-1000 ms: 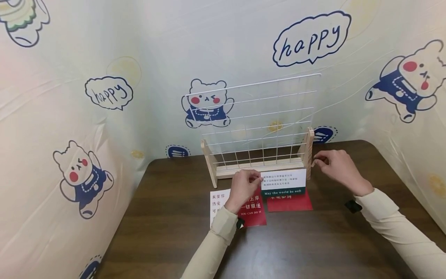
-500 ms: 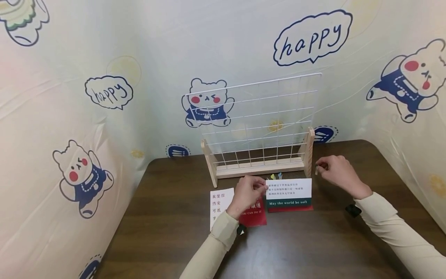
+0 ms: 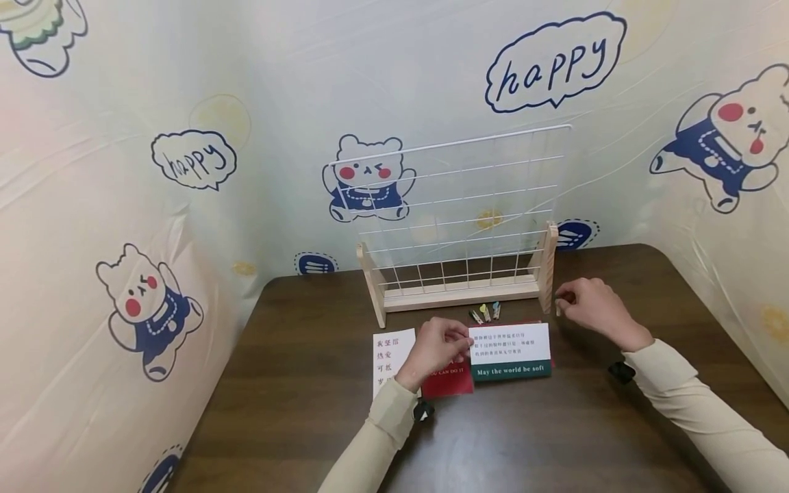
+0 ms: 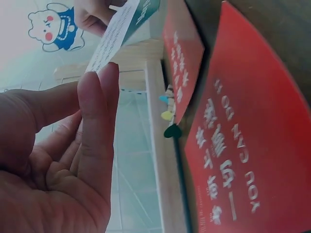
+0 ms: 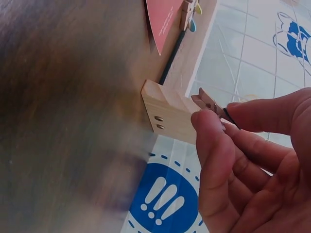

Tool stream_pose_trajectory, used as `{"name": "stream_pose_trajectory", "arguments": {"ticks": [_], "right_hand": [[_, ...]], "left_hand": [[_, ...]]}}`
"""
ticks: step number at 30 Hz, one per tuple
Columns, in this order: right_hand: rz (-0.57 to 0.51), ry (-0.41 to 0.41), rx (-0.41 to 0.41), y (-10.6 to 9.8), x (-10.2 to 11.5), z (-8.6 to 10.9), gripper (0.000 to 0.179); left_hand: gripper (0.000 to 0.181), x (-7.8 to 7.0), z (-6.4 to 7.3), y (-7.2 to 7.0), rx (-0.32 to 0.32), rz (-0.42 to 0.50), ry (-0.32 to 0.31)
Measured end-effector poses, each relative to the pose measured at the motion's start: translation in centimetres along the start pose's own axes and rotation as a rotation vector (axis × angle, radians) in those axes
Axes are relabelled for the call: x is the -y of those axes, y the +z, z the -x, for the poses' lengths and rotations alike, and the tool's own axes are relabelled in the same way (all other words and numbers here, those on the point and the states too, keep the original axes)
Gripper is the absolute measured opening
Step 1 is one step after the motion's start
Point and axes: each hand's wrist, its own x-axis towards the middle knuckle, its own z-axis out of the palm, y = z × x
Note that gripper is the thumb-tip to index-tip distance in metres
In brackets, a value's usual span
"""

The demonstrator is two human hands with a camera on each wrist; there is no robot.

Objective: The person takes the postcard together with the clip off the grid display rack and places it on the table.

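My left hand (image 3: 436,348) pinches the left edge of a white and green card (image 3: 510,350) printed "May the world be soft", held over a red card that it mostly hides. In the right wrist view, a small wooden clothespin (image 5: 210,103) is between the thumb and finger of my right hand (image 5: 262,150), right of the rack's wooden foot. Under the left hand lie a red "YOU CAN DO IT" card (image 4: 248,145) and a white card (image 3: 387,352) with red characters. Several clothespins (image 3: 485,313) with coloured hearts lie behind the held card.
A white wire grid rack (image 3: 456,205) stands upright at the back of the brown table (image 3: 296,411), on a wooden base (image 3: 459,296). Behind and beside the table hangs a printed cloth (image 3: 259,103) with bears and "happy" bubbles.
The left hand has brought the white and green card down and slightly right, uncovering the clothespins behind it. The right hand has moved slightly down, still holding its clothespin.
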Motion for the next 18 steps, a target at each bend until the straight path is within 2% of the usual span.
{"name": "stream_pose_trajectory", "arguments": {"ticks": [6, 10, 18], "right_hand": [[0.022, 0.044, 0.067, 0.4, 0.0, -0.2, 0.023], [0.013, 0.065, 0.098, 0.7, 0.0, -0.3, 0.026], [0.021, 0.094, 0.16, 1.4, 0.2, -0.2, 0.022]], "left_hand": [[0.006, 0.3, 0.4, 0.5, 0.056, 0.022, -0.021], [0.006, 0.5, 0.8, 1.0, 0.058, 0.014, -0.034], [0.032, 1.4, 1.6, 1.7, 0.051, -0.029, -0.047]]}}
